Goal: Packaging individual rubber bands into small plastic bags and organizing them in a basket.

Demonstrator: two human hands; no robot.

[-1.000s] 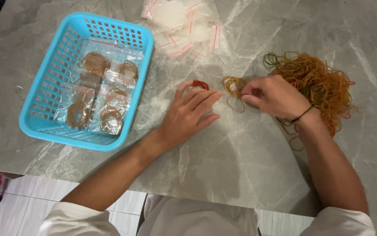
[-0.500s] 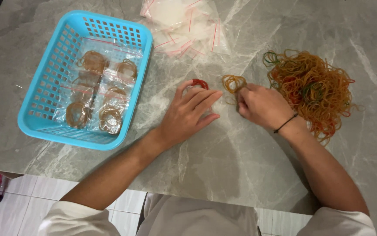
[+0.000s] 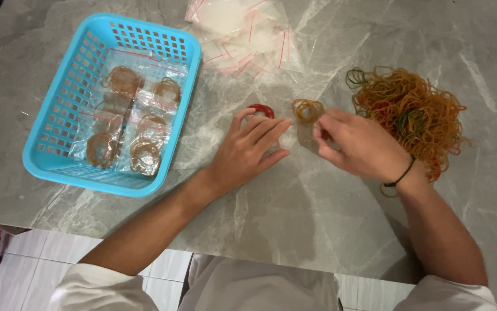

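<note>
My left hand (image 3: 247, 151) lies flat, fingers (image 3: 268, 131) spread narrow on the grey desk (image 3: 294, 219), fingertips just beside a small red band bundle (image 3: 261, 110). My right hand (image 3: 363, 144) curls its fingers (image 3: 321, 133) loosely; I cannot tell if they pinch anything. A small tan band bundle (image 3: 308, 109) sits just above them. Right lies the rubber band pile (image 3: 415, 112); left, the blue basket (image 3: 64, 98) holding bagged bands (image 3: 124, 124).

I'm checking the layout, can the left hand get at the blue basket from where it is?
Probably yes: the left hand lies flat on the table, with only bare tabletop between it and the basket.
</note>
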